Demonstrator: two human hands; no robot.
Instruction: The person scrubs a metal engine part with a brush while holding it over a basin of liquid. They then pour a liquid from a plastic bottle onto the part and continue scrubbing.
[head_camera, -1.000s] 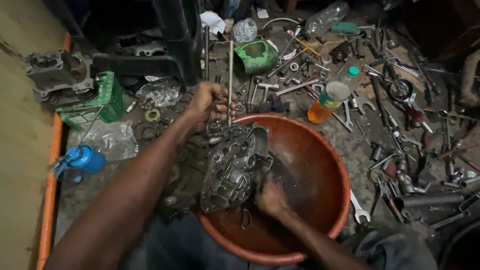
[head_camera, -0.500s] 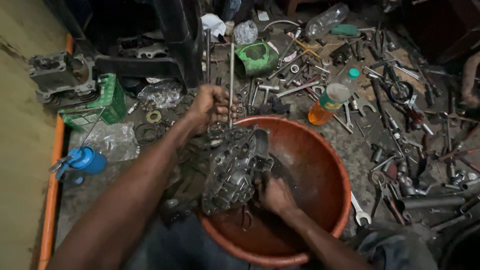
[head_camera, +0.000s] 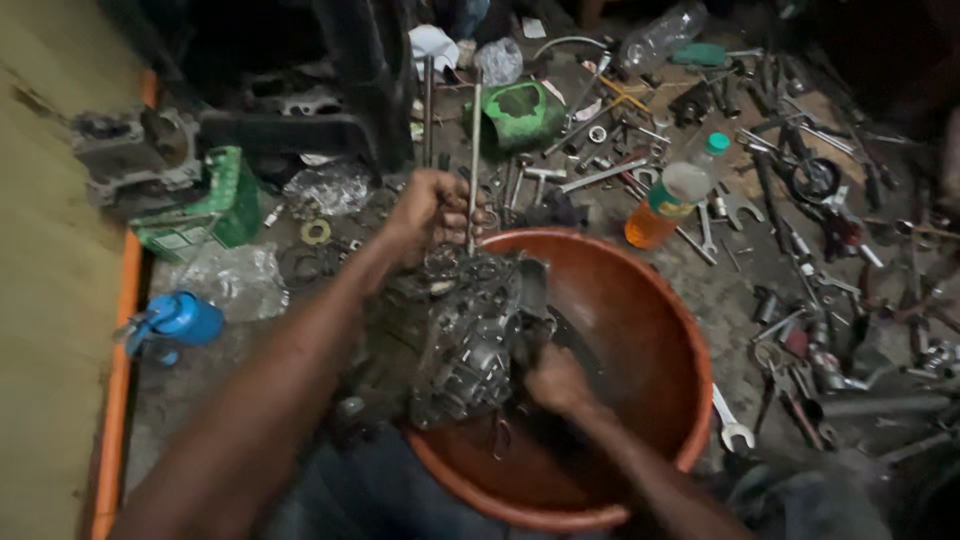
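Two hands work a greasy metal engine casing (head_camera: 478, 335) that leans on the near-left rim of a wide reddish-brown plastic basin (head_camera: 640, 330), the casing's lower half hanging inside the bowl. Against the frames a moment ago, the casing has tipped slightly more upright and sits a little further over the rim, while the basin has not moved on the littered floor. The left hand (head_camera: 430, 212) has stayed at the casing's top edge, fingers curled tight around it beside a thin upright steel rod (head_camera: 474, 160); its forearm runs diagonally down to the lower left. The right hand (head_camera: 557, 378) has slid closer in against the casing's lower right side, inside the basin, knuckles up and fingers pressed to the metal; whether it grips a part or holds some small tool cannot be told. Beyond the basin lie a plastic bottle of orange liquid (head_camera: 665, 205), a green plastic container (head_camera: 520, 112), a blue oil can (head_camera: 178, 320) at the left, and an open-ended spanner (head_camera: 730, 425) just beside the right rim.
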